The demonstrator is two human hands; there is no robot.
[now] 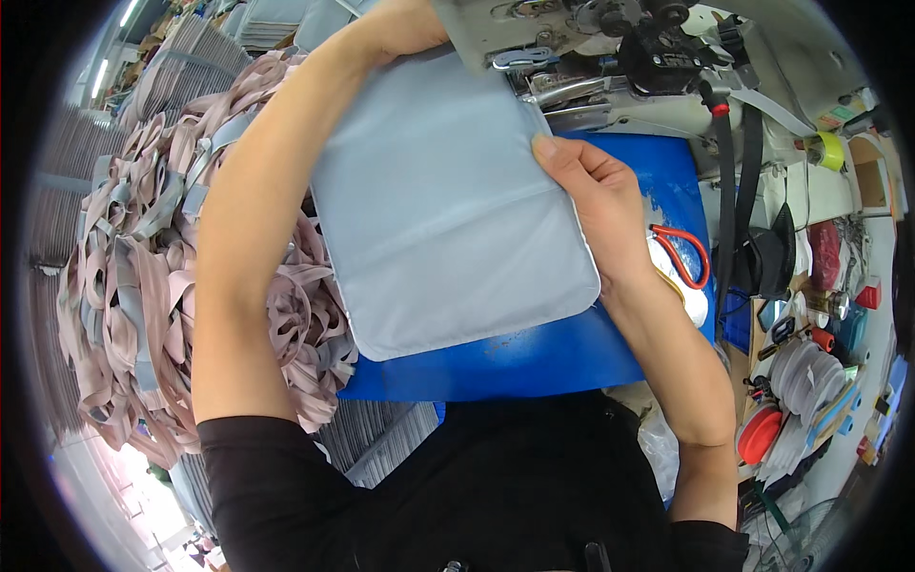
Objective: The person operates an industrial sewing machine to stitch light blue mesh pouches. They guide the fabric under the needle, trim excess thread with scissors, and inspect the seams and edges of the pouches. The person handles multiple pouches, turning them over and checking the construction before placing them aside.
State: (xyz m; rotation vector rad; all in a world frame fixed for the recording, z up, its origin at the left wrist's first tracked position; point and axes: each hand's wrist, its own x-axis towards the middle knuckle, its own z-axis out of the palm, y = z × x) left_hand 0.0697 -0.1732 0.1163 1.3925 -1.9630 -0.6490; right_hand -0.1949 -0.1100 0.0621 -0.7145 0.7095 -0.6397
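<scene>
A light blue-grey fabric panel (448, 219) with rounded corners and a stitched rim lies over the blue work surface (534, 357), its far side running under the sewing machine (610, 57). My right hand (600, 195) pinches the panel's right edge, thumb on top and fingers curled. At the panel's far left edge is my left hand (405, 27); the machine head hides its fingers, so their grip cannot be made out.
Pink and grey fabric strips (143, 286) are heaped on the left, beside stacks of grey panels (181, 67). Red-handled scissors (684, 255) lie right of my right hand. Black straps (739, 181) hang from the machine. Thread spools (805, 372) crowd the far right.
</scene>
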